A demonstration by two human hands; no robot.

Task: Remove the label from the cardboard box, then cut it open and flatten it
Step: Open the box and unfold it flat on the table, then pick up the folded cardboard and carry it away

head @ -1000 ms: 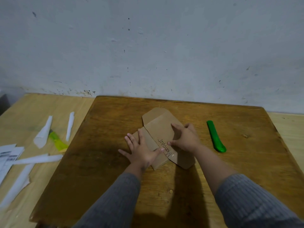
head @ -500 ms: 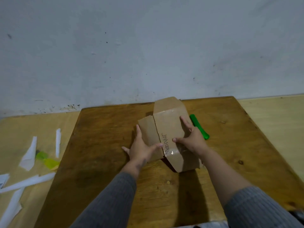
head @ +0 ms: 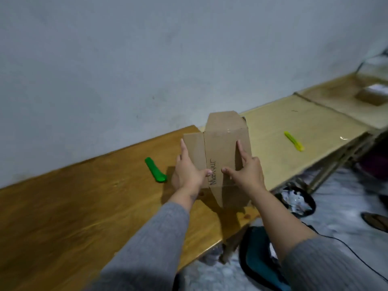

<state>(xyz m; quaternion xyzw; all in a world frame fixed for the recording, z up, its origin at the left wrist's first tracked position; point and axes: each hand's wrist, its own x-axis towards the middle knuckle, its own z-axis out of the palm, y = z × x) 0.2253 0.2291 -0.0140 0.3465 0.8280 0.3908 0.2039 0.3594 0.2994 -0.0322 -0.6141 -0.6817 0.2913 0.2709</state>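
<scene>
The flattened brown cardboard box (head: 222, 148), with handwriting on its front, is held up in the air above the right end of the dark wooden table (head: 84, 206). My left hand (head: 188, 171) grips its left edge. My right hand (head: 245, 171) grips its right side, thumb on the front face. A green cutter (head: 155, 170) lies on the table to the left of my left hand.
A lighter wooden table (head: 298, 122) stands to the right with a yellow-green cutter (head: 294, 141) on it. Further right is another table with a cardboard box (head: 373, 95). On the floor are a black bin (head: 298, 201) holding scraps, a dark bag (head: 260, 261) and a sandal (head: 375, 221).
Both hands have lifted the flattened box off the table and carried it to the right. My view swung right, so the green cutter now lies left of the hands.
</scene>
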